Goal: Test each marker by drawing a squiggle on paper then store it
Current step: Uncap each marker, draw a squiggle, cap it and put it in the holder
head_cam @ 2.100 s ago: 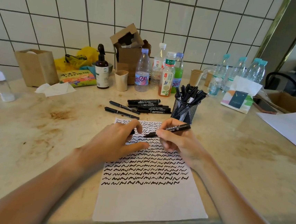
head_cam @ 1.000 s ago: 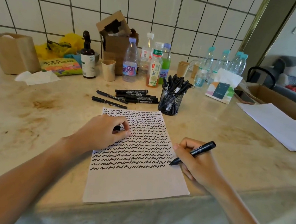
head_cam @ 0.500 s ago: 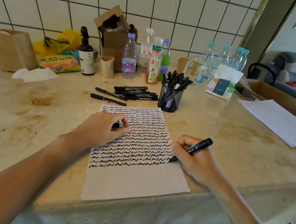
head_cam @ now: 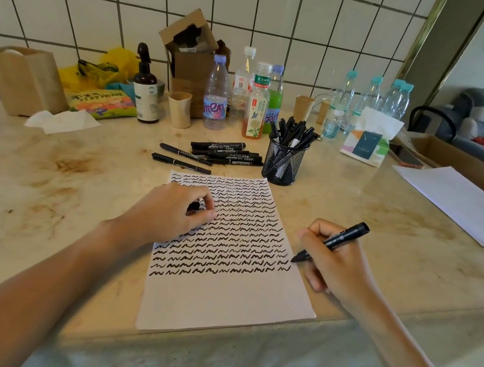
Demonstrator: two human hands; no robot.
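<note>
A white paper sheet (head_cam: 223,303) covered in rows of black squiggles lies at the counter's front edge. My right hand (head_cam: 336,266) grips an uncapped black marker (head_cam: 335,241) with its tip at the paper's right edge, beside the end of a squiggle row. My left hand (head_cam: 170,212) rests on the paper's left part and pinches the small black cap (head_cam: 194,206). Several loose black markers (head_cam: 226,153) lie behind the paper. A black mesh pen cup (head_cam: 284,163) holds several more markers.
Bottles (head_cam: 216,98), paper cups (head_cam: 180,109), a brown spray bottle (head_cam: 146,91) and cardboard boxes (head_cam: 193,57) line the tiled wall. A tissue pack (head_cam: 369,139) and more white sheets (head_cam: 458,198) lie at the right. The counter edge runs just below the paper.
My right hand uncapped the marker, carried it from the top of the sheet to its right side, and now the tip is at the paper's edge. The left hand keeps the cap.
</note>
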